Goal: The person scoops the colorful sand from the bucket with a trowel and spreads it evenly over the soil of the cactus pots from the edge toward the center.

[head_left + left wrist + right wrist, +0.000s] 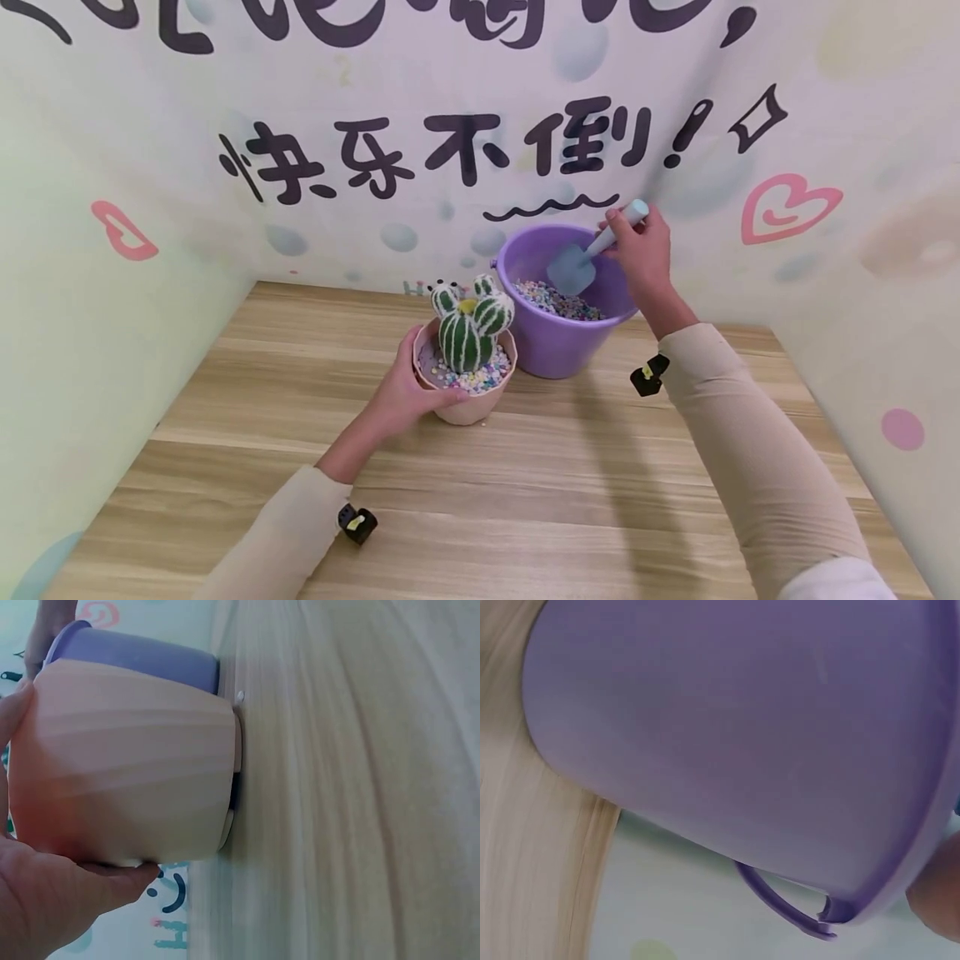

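Observation:
A pink flower pot (467,410) stands on the wooden table, holding a green-and-white striped cactus (467,340) set among colourful pebbles (480,377). My left hand (405,392) grips the pot's left side, thumb across the front and fingers around the back. Just right of it is a purple bucket (558,346) with more pebbles (551,298) inside. Over the bucket's right rim, my right hand (641,250) holds a light blue trowel (573,268) by the handle, its blade angled down into the bucket. In the right wrist view the bucket (727,735) covers most of the picture.
The wooden table (480,508) extends toward me. Behind it rises a printed wall covering (360,242) with black lettering, and the bucket stands close to it. One small loose pebble (240,696) lies beside the pot. The bucket's handle (780,904) hangs on its wall side.

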Motion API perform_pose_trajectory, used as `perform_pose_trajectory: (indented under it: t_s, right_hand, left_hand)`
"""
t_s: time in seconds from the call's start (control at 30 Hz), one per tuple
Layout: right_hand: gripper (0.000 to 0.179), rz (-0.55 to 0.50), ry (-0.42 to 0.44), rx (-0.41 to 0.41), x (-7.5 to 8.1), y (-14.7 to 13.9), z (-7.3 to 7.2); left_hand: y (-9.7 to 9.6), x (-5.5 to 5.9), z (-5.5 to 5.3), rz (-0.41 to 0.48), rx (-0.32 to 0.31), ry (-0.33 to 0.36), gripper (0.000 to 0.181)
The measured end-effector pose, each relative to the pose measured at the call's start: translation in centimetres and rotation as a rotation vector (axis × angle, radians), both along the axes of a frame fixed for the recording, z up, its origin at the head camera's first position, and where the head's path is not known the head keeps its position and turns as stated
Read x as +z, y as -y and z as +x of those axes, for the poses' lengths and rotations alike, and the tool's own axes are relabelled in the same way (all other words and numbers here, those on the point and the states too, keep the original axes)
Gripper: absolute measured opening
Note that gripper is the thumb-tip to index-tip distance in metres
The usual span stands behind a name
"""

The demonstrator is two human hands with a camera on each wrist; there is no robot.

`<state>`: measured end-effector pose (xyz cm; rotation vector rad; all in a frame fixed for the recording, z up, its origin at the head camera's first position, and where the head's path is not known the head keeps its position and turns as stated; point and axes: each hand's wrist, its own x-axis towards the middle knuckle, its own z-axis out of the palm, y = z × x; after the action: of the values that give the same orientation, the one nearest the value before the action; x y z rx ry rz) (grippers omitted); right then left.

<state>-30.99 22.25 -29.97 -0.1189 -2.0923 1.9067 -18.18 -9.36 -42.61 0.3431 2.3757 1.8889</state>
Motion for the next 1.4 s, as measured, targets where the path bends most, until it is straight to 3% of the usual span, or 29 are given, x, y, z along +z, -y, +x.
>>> perform_pose_trajectory:
  t_s: [0.13, 0.4, 0.57, 0.67, 0.83, 1.07, 1.4]
  right_hand:
    - [0.02, 0.089, -0.012, 0.01, -0.6, 0.2, -0.2]
    - [0.019, 0.128, -0.033, 0.051, -1.7, 0.5, -0.7]
    - [0.028, 0.163, 0.035, 0.097, -1.9, 0.8, -1.0]
    - [0.031, 0.135, 0.079, 0.117, -1.8, 1.0, -1.0]
    - [0.024, 0.093, 0.081, 0.145, -1.7, 1.1, -0.9]
    - [0.031, 0.227, 0.078, 0.182, -1.9, 1.0, -1.0]
    - [0.033, 0.324, 0.056, 0.212, -2.0, 1.0, -1.3]
  left_hand:
    - [0.2, 0.0, -0.3, 0.007, -0.026, 0.013, 0.109]
    - [0.4, -0.3, -0.6, 0.006, -0.049, 0.014, 0.107]
    - [0.5, -0.2, -0.6, 0.004, -0.043, 0.016, 0.11]
    - [0.5, 0.0, -0.6, -0.001, -0.039, 0.016, 0.111]
    - [0.5, 0.1, -0.6, -0.014, -0.042, 0.017, 0.112]
    - [0.7, -0.1, -0.7, -0.014, -0.048, 0.01, 0.11]
    - [0.6, -0.2, -0.7, -0.015, -0.055, 0.015, 0.11]
